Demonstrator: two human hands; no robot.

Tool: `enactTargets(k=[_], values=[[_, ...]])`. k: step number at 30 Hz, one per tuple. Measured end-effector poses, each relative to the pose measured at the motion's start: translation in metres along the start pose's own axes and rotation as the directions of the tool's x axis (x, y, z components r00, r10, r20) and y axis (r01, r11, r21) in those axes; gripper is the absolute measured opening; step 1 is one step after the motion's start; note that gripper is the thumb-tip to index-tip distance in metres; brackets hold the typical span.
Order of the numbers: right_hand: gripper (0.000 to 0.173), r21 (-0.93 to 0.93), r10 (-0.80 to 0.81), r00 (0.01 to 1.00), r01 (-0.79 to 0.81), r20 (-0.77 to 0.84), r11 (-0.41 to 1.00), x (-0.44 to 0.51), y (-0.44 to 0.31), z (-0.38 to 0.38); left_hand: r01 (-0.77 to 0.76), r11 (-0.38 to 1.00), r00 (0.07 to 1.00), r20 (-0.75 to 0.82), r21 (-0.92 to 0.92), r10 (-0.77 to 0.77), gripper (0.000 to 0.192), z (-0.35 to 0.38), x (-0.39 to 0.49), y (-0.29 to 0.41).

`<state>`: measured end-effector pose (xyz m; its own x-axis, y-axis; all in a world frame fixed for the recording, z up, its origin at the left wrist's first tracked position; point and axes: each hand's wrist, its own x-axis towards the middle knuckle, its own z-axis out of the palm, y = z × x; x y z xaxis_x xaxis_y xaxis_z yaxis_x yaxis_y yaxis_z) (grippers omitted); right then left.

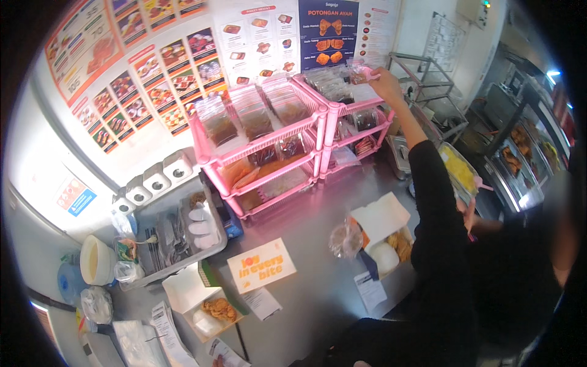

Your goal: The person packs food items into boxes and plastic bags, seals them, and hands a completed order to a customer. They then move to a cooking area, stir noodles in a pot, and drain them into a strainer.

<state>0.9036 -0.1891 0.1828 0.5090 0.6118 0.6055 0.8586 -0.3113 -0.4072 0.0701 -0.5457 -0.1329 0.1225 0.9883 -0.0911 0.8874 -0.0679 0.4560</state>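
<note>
At the bottom edge, the fingers of my left hand point(218, 362) lie over a printed paper slip point(229, 351), pinching it; the rest of that hand is cut off. A sliver of skin at the bottom, probably my right hand point(362, 364), shows too little to read. An open meal box point(183, 286) with fried chicken point(220, 309) and wrapped rice point(205, 322) stands beyond my left hand. A closed printed box point(262, 266) lies behind it. From the right, a black-sleeved arm, apparently a co-worker's, reaches its hand point(387, 85) to a small clear packet point(358, 77) on the pink rack.
Pink plastic racks point(263, 153) hold sauce packets along the wall. Left stands a grey cutlery tray point(172, 264). Another open box point(383, 215) with chicken and rice sits beside a clear-wrapped cup point(346, 241). The co-worker's black-clothed body point(500, 284) blocks the right side.
</note>
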Motion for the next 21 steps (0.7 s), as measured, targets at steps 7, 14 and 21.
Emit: enactTargets(k=[7, 14, 21], values=[[0.036, -0.024, -0.214, 0.977, 0.215, 0.013, 0.976, 0.095, 0.081, 0.070, 0.335, 0.924, 0.942, -0.028, 0.183, -0.335, 0.067, -0.027, 0.000, 0.043], [0.042, -0.040, 0.008, 0.999, -0.007, 0.042, 0.999, 0.154, 0.113, 0.129, 0.630, 0.742, 0.777, -0.200, 0.229, -0.597, 0.062, -0.054, -0.003, 0.081], [0.033, -0.022, -0.090, 0.996, 0.089, -0.011, 0.996, 0.159, 0.121, 0.115, 0.695, 0.658, 0.718, -0.317, 0.290, -0.620, 0.057, -0.063, -0.001, 0.097]])
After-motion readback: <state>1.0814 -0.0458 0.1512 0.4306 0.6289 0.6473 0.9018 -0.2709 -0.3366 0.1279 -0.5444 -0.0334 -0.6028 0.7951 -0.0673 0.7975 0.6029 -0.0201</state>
